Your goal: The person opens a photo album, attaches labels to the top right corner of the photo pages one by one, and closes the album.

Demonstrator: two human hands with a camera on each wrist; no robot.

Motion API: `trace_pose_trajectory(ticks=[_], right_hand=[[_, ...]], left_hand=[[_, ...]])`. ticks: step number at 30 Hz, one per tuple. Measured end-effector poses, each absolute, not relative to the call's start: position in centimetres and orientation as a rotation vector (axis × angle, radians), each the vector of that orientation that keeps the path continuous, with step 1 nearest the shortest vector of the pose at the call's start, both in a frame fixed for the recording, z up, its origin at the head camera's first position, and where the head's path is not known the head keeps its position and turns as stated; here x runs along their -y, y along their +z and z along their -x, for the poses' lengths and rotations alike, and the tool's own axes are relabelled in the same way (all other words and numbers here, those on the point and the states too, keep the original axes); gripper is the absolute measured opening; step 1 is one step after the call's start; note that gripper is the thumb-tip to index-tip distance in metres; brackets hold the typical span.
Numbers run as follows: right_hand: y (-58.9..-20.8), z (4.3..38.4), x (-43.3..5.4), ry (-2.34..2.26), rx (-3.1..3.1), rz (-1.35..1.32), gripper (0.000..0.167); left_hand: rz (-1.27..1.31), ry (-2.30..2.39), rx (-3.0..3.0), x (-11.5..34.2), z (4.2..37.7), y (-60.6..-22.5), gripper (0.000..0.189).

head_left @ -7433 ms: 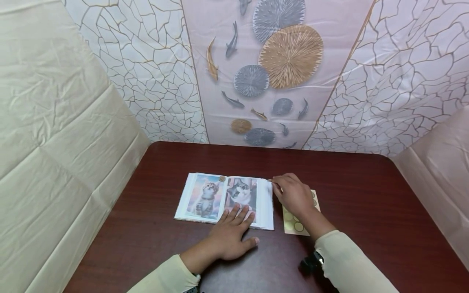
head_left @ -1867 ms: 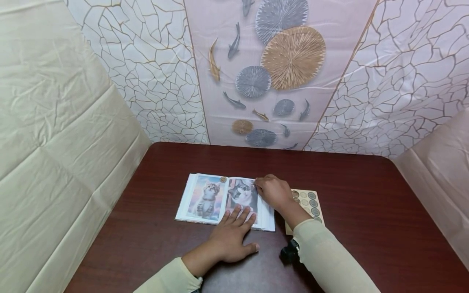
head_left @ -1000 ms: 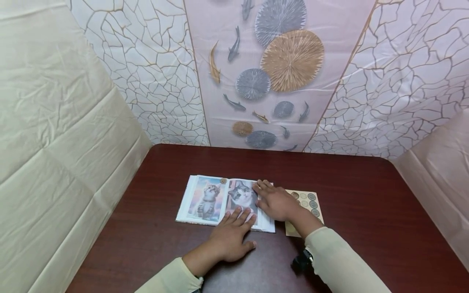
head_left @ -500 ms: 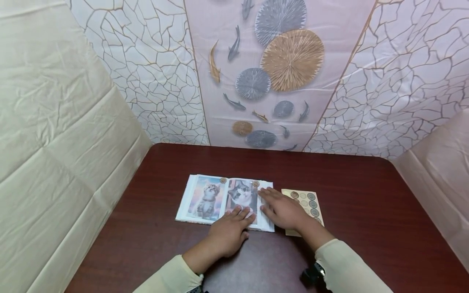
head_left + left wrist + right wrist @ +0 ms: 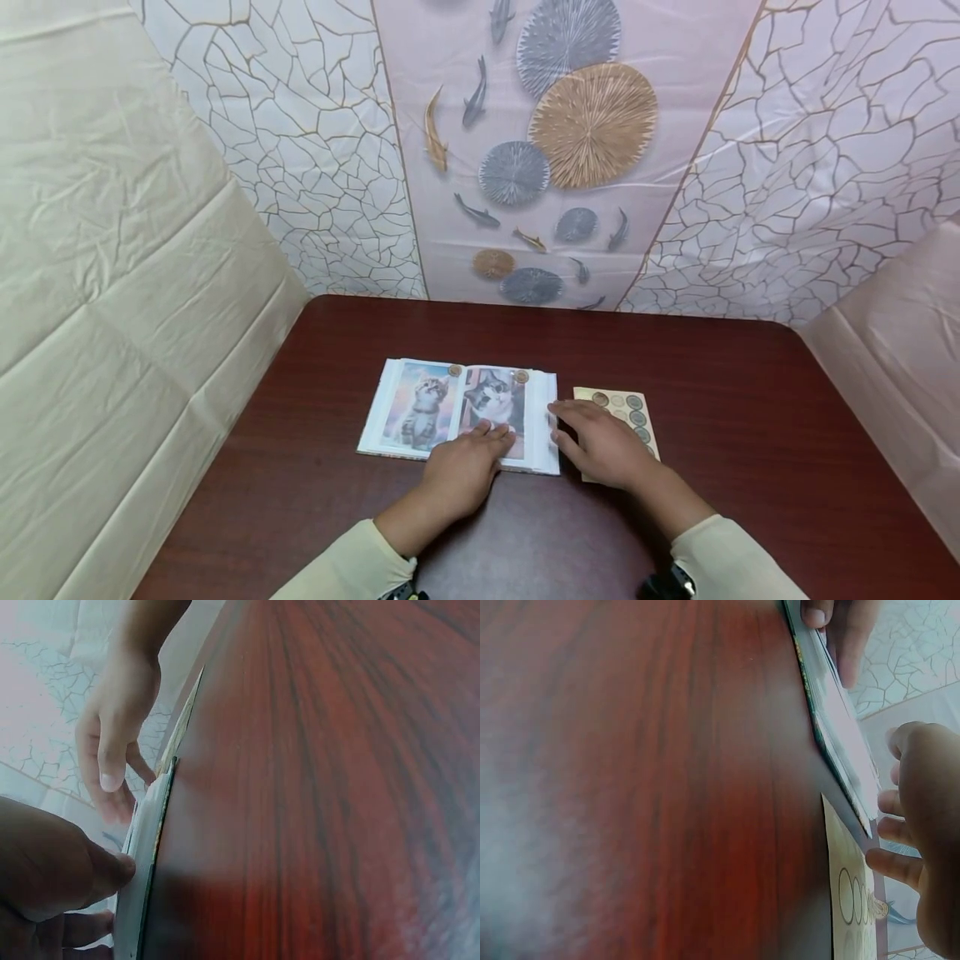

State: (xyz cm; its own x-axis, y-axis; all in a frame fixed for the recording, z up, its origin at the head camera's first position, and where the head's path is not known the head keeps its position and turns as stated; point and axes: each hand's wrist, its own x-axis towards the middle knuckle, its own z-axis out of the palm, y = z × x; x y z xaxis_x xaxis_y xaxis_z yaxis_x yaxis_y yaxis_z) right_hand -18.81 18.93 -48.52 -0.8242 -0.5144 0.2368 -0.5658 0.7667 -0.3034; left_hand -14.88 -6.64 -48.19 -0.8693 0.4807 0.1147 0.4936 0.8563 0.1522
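An album [image 5: 540,450] lies open, a round sticker [image 5: 520,377] on each cat picture [image 5: 491,400]. A yellowish sticker sheet [image 5: 627,408] lies just beside.

Open album [image 5: 538,446]: I can read no words or numbers on it, beneath and around the left hand [image 5: 459,475].
Round stickers [image 5: 521,377]: beyond the left hand; any marks come through too small for me to read.
Sticker sheet [image 5: 841,851]: partly hidden by the right hand [image 5: 603,446] in my head view; nothing legible to me.
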Motion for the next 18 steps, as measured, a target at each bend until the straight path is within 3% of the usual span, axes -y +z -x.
trace_pose_trajectory(ticks=[18], right_hand=[[-49.3, 17.1, -19.6, 0.553, 2.782, -0.884, 0.038]], left_hand=[[0.717, -0.461, 2.883, 7.0, 15.0, -48.2, 0.036]])
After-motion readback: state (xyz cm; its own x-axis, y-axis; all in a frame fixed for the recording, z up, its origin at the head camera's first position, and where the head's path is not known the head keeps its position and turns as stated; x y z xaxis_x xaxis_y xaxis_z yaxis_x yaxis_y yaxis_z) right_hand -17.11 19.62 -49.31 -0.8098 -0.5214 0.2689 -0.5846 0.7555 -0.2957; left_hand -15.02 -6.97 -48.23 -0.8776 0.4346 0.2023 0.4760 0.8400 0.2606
